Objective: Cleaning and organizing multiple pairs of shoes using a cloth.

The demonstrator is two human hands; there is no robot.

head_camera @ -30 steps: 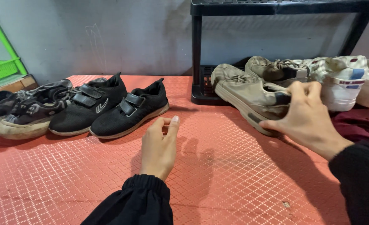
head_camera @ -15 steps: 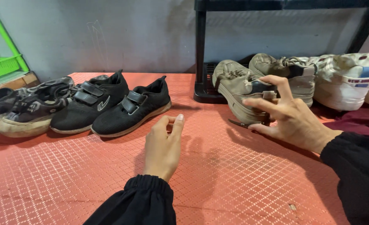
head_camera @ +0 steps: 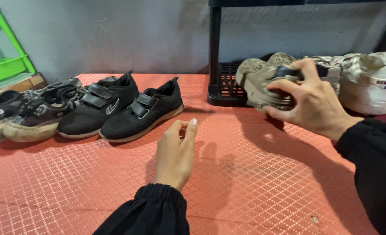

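On the red worktop [head_camera: 93, 187], left to right: a green rack [head_camera: 5, 65] at the far left edge, worn dark shoes [head_camera: 32, 113], then two black strap shoes [head_camera: 123, 109] side by side, each with a small pale emblem on its side. The left hand [head_camera: 175, 152] hovers near the strap shoes, palm edge-on, fingers loosely curled, holding nothing. The right hand [head_camera: 308, 102] grips a beige shoe [head_camera: 262, 82], lifted off the worktop and tilted in front of the black shelf [head_camera: 221, 87], with a white shoe [head_camera: 367, 82] bearing a blue-and-red patch further right.
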